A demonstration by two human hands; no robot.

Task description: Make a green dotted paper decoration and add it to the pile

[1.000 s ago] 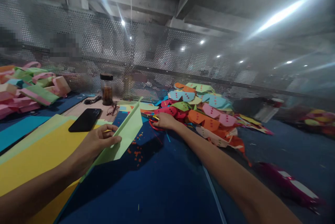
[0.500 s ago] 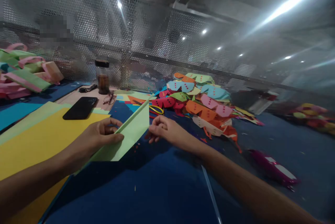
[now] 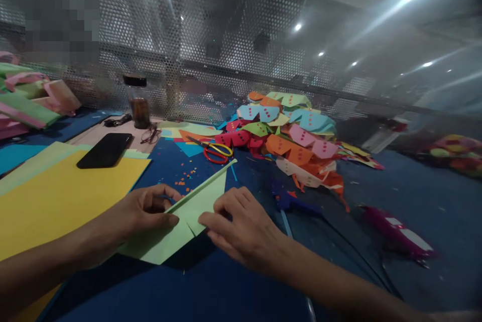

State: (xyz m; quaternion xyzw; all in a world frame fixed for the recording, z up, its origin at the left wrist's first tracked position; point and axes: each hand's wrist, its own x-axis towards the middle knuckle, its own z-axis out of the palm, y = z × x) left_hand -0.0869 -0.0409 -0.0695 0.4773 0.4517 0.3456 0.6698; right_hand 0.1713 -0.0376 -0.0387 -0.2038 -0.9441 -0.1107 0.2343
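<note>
A sheet of light green paper (image 3: 165,241) with a narrow fold along its upper edge is held just over the blue tabletop. My left hand (image 3: 141,219) pinches it near that folded edge, thumb on the near face. On the paper's right side, my right hand (image 3: 237,221) grips the lower edge between thumb and fingers. A short dark slit or crease shows between the two hands. Beyond the paper lie scissors (image 3: 218,151) with red and yellow handles. Right of my right hand is a blue glue gun (image 3: 291,201) with a dark cord.
Yellow paper sheets (image 3: 75,186) and a black phone (image 3: 105,150) lie at left, near a lidded jar (image 3: 139,106). Several paper masks (image 3: 289,146) are heaped at the back. A purple pouch-like item (image 3: 399,231) sits at right; a perforated metal screen (image 3: 211,61) stands behind.
My right hand has come from beside the paper onto its right side and now grips it. The paper is lower and tilted flatter. The glue gun has come into clearer view.
</note>
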